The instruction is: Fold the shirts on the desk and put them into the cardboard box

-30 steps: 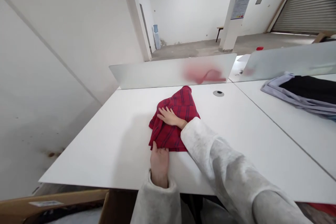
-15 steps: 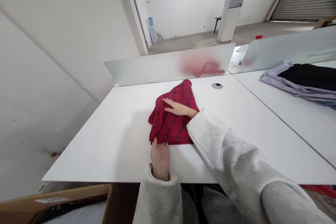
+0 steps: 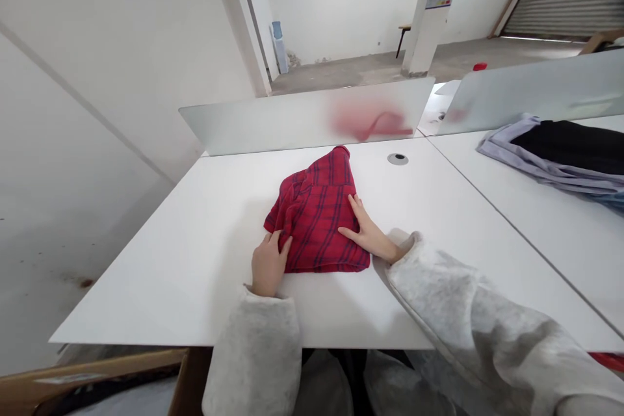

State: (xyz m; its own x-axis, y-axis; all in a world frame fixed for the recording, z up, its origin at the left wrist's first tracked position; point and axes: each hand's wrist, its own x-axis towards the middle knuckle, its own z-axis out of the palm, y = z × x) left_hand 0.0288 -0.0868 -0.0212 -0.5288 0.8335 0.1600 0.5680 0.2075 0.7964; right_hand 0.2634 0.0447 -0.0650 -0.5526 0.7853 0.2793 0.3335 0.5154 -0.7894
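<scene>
A red plaid shirt (image 3: 319,221) with dark blue stripes lies folded on the white table (image 3: 195,260), its collar end pointing to the back. At its lower left edge is my left hand (image 3: 270,263), thumb and fingers apart and touching the cloth. My right hand (image 3: 368,231) rests on the shirt's right side, fingers spread. Neither hand grips the fabric visibly. Part of the left edge is bunched and hidden under the left fingers.
A pile of folded clothes, lavender and black (image 3: 560,149), sits on the adjoining table at the right. A frosted divider (image 3: 292,120) runs along the back edge. An open cardboard box (image 3: 97,370) stands below the front left. A grey cable hole (image 3: 398,159) is behind the shirt.
My right hand has slid from the shirt's middle to its right edge. My left hand has come out from under the front hem and turned palm down at the left edge.
</scene>
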